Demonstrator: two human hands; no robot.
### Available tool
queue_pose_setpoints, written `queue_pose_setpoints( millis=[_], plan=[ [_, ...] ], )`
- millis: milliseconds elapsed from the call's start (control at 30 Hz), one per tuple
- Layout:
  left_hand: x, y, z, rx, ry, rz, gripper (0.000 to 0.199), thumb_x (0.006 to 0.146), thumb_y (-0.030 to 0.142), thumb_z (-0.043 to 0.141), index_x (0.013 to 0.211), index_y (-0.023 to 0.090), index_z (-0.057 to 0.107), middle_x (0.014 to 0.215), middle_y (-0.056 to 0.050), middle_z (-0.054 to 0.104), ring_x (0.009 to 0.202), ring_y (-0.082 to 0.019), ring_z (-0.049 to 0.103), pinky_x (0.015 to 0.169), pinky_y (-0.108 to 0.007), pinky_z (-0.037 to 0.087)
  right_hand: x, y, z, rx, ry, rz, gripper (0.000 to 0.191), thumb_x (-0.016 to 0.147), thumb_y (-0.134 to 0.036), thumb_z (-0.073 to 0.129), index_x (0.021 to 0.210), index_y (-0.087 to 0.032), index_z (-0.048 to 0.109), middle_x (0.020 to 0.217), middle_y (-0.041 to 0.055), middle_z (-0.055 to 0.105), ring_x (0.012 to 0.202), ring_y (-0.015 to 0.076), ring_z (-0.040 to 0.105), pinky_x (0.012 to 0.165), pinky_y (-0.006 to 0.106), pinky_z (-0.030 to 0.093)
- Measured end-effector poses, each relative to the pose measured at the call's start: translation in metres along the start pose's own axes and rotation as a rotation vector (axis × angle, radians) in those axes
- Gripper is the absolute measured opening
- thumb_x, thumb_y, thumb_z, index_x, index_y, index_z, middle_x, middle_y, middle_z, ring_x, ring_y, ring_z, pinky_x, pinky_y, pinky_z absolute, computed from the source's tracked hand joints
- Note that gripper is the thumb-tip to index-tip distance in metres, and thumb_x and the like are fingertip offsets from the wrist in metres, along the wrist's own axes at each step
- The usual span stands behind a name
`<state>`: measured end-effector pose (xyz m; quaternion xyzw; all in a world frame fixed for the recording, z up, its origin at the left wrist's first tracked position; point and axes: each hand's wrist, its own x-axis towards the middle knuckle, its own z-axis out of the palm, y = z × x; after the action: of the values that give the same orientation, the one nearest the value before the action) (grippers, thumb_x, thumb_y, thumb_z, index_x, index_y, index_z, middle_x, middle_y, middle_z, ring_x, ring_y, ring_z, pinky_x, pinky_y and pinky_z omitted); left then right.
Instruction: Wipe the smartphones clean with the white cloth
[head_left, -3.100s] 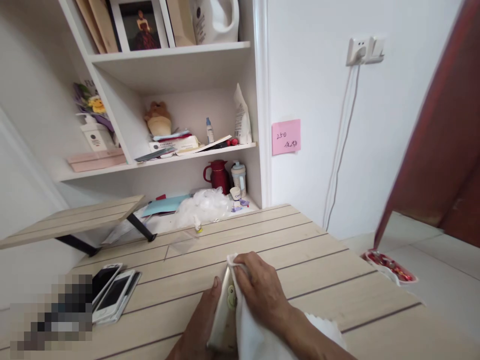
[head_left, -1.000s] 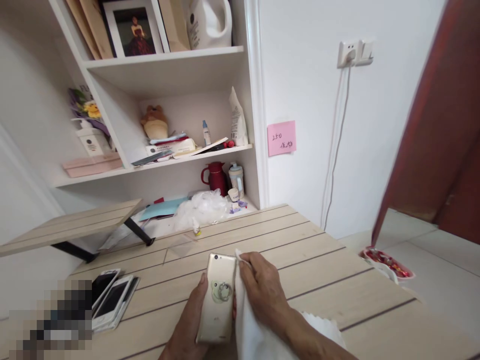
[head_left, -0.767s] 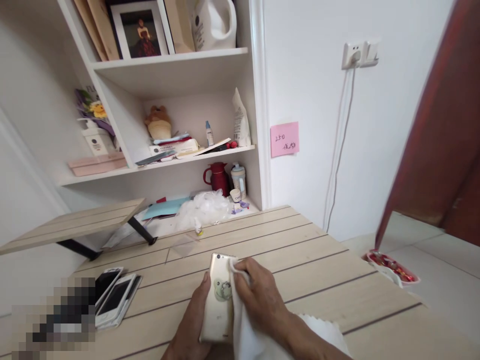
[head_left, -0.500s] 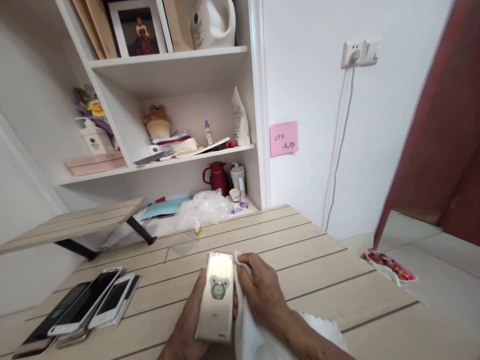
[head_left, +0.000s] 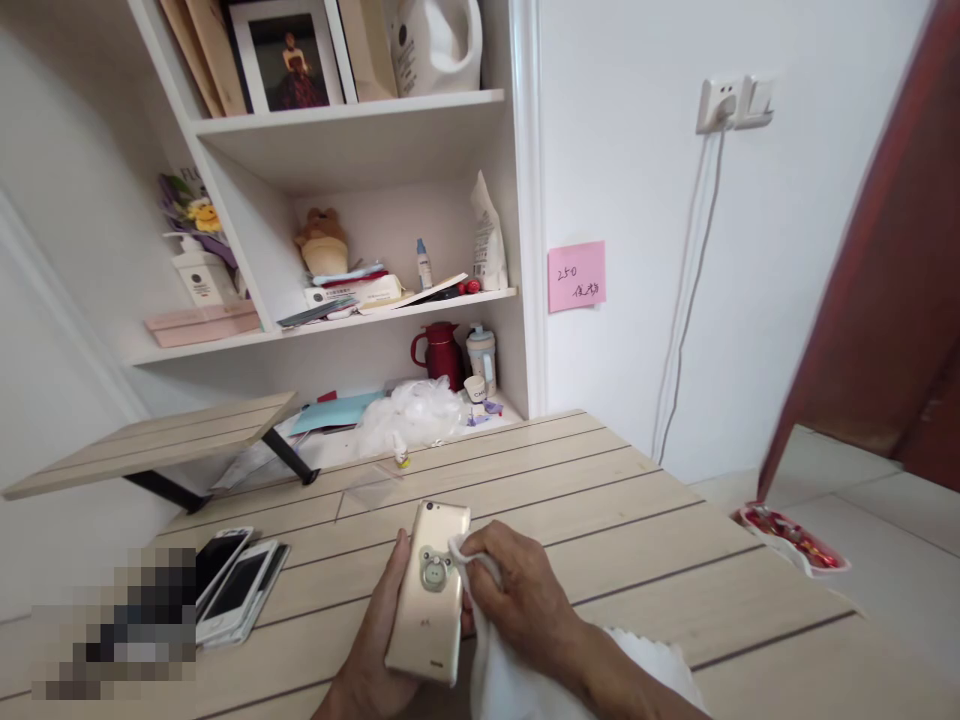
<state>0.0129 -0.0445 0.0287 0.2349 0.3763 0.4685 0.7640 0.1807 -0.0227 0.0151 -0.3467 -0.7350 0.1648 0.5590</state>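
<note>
A gold phone (head_left: 424,635) with a green bear-shaped ring holder (head_left: 434,571) on its back is tilted upright over the wooden table. My left hand (head_left: 382,625) grips it from the left side and below, fingertips showing at its right edge. My right hand (head_left: 517,585) pinches a white cloth (head_left: 499,670), whose bunched edge touches the phone's back beside the ring holder. The rest of the cloth hangs below my right hand and spreads under the forearm.
Several phones (head_left: 240,595) lie at the table's left, partly pixelated. Behind them stands a raised wooden shelf (head_left: 165,435) on black legs. A small bottle (head_left: 401,456) and clear film (head_left: 371,488) are near the back edge. A red-filled tray (head_left: 795,538) is at the right.
My right hand and the cloth edge have shifted slightly left and down, from the phone's top right edge onto its back by the ring holder. The phone has tilted slightly.
</note>
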Motion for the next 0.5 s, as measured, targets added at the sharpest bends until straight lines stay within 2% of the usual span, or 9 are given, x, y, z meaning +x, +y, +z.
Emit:
queue_pose_setpoints(
  millis=[133,200,333,500],
  plan=[
    [0.001,-0.001,0.002,-0.016,-0.031,-0.002,0.050,0.088,0.054,0.053,0.085,0.008,0.071,0.071,-0.013,0.075,0.059,-0.021,0.069,0.061,-0.030,0.053,-0.001,0.002,0.001,-0.042,0.080,0.064,0.022,0.085,-0.012,0.050,0.097,-0.023,0.063,0.086,0.0010,0.069,0.077,0.0165,0.067,0.071,0.027,0.051],
    [0.001,-0.001,0.005,-0.070,-0.020,0.011,0.044,0.088,0.050,0.055,0.091,0.009,0.070,0.074,-0.011,0.075,0.061,-0.020,0.069,0.062,-0.030,0.053,-0.004,0.004,0.005,-0.070,0.072,0.076,0.021,0.085,-0.012,0.050,0.096,-0.023,0.063,0.085,0.0011,0.069,0.078,0.0172,0.067,0.072,0.027,0.051],
    [0.002,-0.001,0.008,-0.144,-0.004,0.078,0.035,0.090,0.043,0.056,0.094,0.011,0.070,0.077,-0.009,0.076,0.063,-0.019,0.069,0.062,-0.028,0.052,-0.013,0.005,0.013,-0.145,-0.043,0.056,0.021,0.083,-0.010,0.048,0.093,-0.023,0.062,0.083,0.0016,0.067,0.075,0.0175,0.066,0.071,0.028,0.050],
    [0.007,-0.001,0.004,-0.131,-0.019,0.084,0.043,0.090,0.048,0.053,0.089,0.009,0.070,0.077,-0.010,0.075,0.063,-0.019,0.068,0.069,-0.029,0.052,-0.023,-0.004,0.019,-0.194,-0.187,-0.004,0.022,0.079,-0.008,0.047,0.090,-0.023,0.057,0.084,0.0017,0.065,0.071,0.0168,0.065,0.067,0.026,0.049]
  ],
)
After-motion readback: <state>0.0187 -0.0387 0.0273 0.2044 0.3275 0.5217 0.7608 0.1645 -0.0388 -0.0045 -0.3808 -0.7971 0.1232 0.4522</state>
